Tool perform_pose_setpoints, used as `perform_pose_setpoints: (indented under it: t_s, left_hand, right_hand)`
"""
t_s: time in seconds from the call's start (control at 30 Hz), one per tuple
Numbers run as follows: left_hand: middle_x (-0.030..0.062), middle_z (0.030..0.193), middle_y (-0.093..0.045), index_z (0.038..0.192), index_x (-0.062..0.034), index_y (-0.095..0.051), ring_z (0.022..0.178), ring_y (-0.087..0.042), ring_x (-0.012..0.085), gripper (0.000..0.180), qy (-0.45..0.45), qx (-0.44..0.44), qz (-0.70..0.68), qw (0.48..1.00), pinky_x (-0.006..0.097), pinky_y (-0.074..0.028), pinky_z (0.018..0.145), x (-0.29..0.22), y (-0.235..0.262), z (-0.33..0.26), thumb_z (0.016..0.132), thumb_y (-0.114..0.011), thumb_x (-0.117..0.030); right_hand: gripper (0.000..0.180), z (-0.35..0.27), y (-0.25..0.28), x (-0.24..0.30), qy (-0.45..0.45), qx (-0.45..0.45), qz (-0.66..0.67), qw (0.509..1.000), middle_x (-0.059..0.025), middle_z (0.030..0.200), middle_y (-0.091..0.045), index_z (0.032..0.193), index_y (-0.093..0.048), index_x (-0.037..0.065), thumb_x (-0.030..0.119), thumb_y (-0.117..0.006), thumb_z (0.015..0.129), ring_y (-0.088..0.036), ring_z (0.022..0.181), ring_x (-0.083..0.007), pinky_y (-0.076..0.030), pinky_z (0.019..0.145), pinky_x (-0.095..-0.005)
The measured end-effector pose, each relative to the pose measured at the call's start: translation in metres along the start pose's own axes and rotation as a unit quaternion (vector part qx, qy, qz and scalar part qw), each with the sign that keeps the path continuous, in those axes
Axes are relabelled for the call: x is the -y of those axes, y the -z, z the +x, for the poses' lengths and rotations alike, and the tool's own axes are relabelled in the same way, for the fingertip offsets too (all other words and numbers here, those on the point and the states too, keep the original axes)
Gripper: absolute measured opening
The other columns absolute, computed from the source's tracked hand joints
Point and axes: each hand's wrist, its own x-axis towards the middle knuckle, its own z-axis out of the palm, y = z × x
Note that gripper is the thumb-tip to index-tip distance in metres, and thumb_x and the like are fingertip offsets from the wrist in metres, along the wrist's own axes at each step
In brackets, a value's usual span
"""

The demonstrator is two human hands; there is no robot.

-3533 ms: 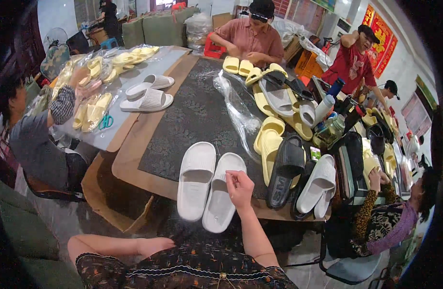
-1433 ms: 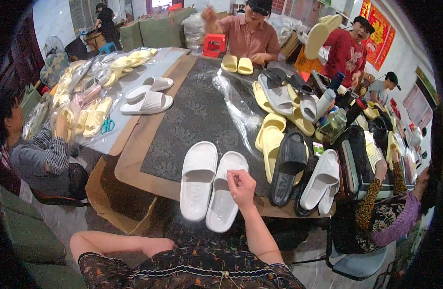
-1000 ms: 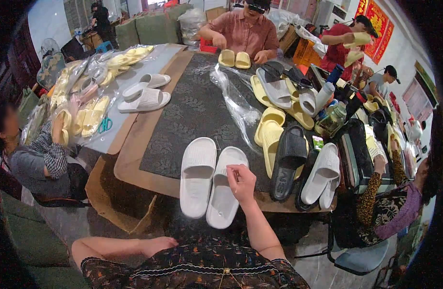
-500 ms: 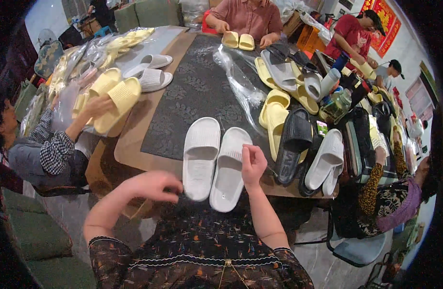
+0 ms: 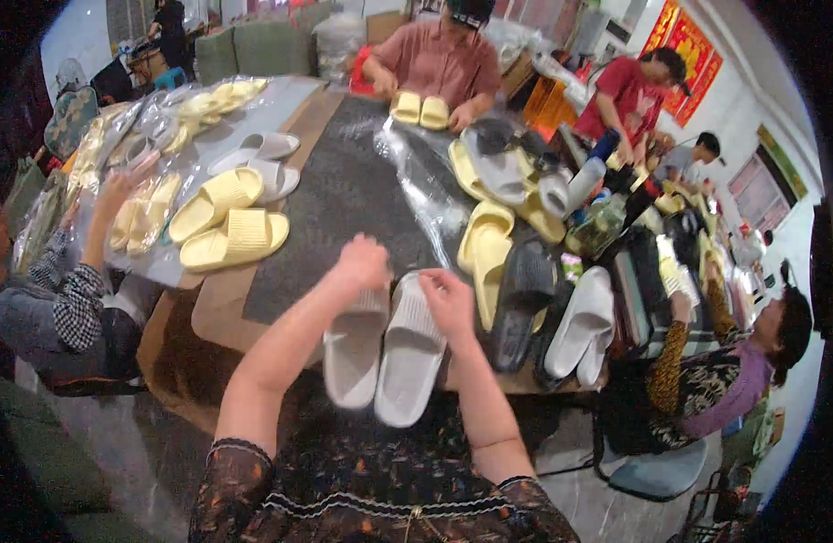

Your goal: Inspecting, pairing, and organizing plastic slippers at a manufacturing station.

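Observation:
Two light grey slide slippers lie side by side at the near table edge, toes pointing away from me: the left slipper [image 5: 351, 366] and the right slipper [image 5: 405, 371]. Over the toe end of the left one is my left hand [image 5: 366, 262], its fingers curled and smeared by motion. My right hand [image 5: 450, 303] is at the ribbed strap of the right slipper, thumb and fingertips pressed together. Anything between those fingertips is too small to make out.
Yellow slippers [image 5: 231, 237] lie to the left, beside a co-worker's arm. On the right stand a black slipper [image 5: 522, 303], a grey slipper [image 5: 581, 321] and a glass jar [image 5: 606, 222]. Clear plastic film [image 5: 416, 185] crosses the dark table mat [image 5: 330, 213]. Co-workers sit around.
My left hand has moved from beside the left slipper to over its toe. My right hand remains pinched by the right slipper. The left co-worker has put down the yellow slippers.

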Motion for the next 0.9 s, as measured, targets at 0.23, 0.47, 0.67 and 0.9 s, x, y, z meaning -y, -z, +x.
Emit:
perform_pose_setpoints:
  t_s: [0.23, 0.47, 0.67, 0.9]
  left_hand:
    - [0.0168, 0.112, -0.058, 0.095, -0.0034, -0.07, 0.104, -0.056, 0.0346, 0.042, 0.045, 0.009, -0.048, 0.998, 0.044, -0.049, 0.088, -0.013, -0.034, 0.009, 0.066, -0.073, -0.033]
    - [0.0139, 0.092, -0.065, 0.091, -0.0088, -0.069, 0.089, -0.063, 0.0277, 0.021, 0.086, -0.142, -0.3, 0.939, 0.039, -0.05, 0.077, -0.02, -0.043, -0.004, 0.077, -0.065, -0.024]
    - [0.0101, 0.075, -0.066, 0.088, -0.0045, -0.066, 0.068, -0.063, 0.0214, 0.019, 0.095, -0.25, -0.469, 0.842, 0.034, -0.049, 0.064, -0.008, -0.06, 0.005, 0.081, -0.064, -0.021]
    - [0.0053, 0.074, -0.068, 0.087, -0.0025, -0.069, 0.068, -0.061, 0.0106, 0.018, 0.102, -0.203, -0.507, 0.831, 0.027, -0.048, 0.063, -0.006, -0.059, 0.009, 0.08, -0.067, -0.019]
  right_hand:
    - [0.022, 0.035, -0.03, 0.007, -0.022, 0.009, -0.021, 0.999, -0.0102, 0.081, -0.069, 0.097, -0.069, 0.002, 0.02, -0.065, 0.084, -0.064, 0.074, -0.0143, -0.049, 0.069, -0.0281]
    - [0.023, 0.032, -0.037, -0.028, -0.012, 0.02, 0.022, 0.999, -0.0091, 0.085, -0.068, 0.099, -0.065, 0.0, 0.017, -0.067, 0.083, -0.062, 0.075, -0.0148, -0.049, 0.07, -0.0279]
    - [0.027, 0.03, -0.043, -0.032, 0.019, 0.012, 0.002, 1.0, -0.0058, 0.087, -0.067, 0.103, -0.063, -0.001, 0.018, -0.068, 0.083, -0.061, 0.074, -0.0108, -0.049, 0.067, -0.025]
    - [0.018, 0.033, -0.042, -0.042, -0.067, 0.079, 0.038, 0.994, -0.0042, 0.077, -0.065, 0.092, -0.064, -0.002, 0.016, -0.064, 0.085, -0.058, 0.07, -0.0093, -0.048, 0.065, -0.0244]
